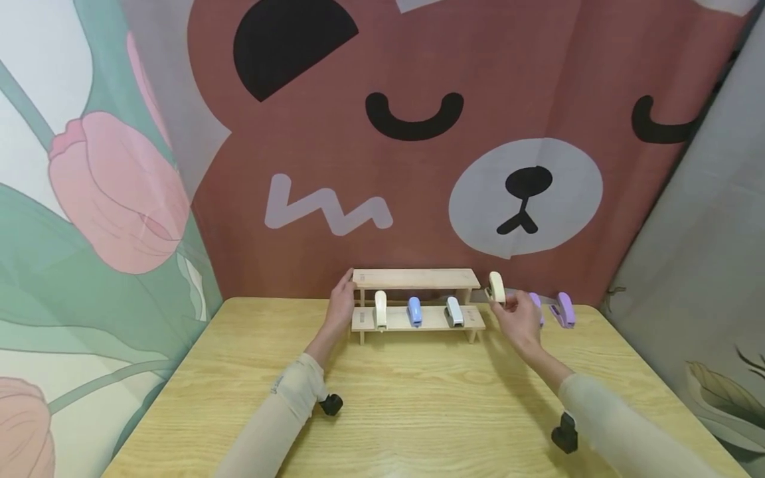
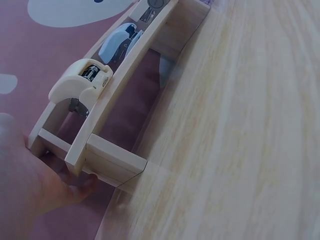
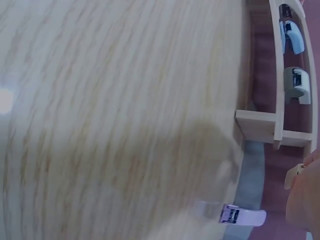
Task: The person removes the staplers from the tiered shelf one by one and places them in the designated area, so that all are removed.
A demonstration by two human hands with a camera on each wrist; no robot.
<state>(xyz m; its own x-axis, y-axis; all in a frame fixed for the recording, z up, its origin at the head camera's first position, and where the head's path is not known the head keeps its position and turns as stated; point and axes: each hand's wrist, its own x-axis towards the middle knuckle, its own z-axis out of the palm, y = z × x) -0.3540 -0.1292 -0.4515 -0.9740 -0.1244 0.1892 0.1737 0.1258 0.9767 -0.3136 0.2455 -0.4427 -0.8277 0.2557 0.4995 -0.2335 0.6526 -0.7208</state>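
A two-tier wooden display stand [image 1: 430, 318] stands at the back of the table. My left hand [image 1: 342, 302] rests against its left end, fingers at the upper plank; in the left wrist view the thumb [image 2: 82, 189] lies by the lower tier's leg. On the lower tier sit a cream stapler [image 1: 380, 311], a blue stapler [image 1: 415, 312] and a white-grey stapler [image 1: 454, 312], spaced apart. Just right of the stand, my right hand [image 1: 521, 322] pinches another cream stapler [image 1: 496, 287] by its lower end, raised and upright. The upper tier [image 1: 412, 278] carries nothing.
Two purple staplers stand at the table's back right, one [image 1: 564, 310] in full view and another [image 1: 537, 307] partly behind my right hand. A bear-print curtain [image 1: 335, 259] hangs close behind the stand. The wooden table [image 1: 406, 405] stretches in front.
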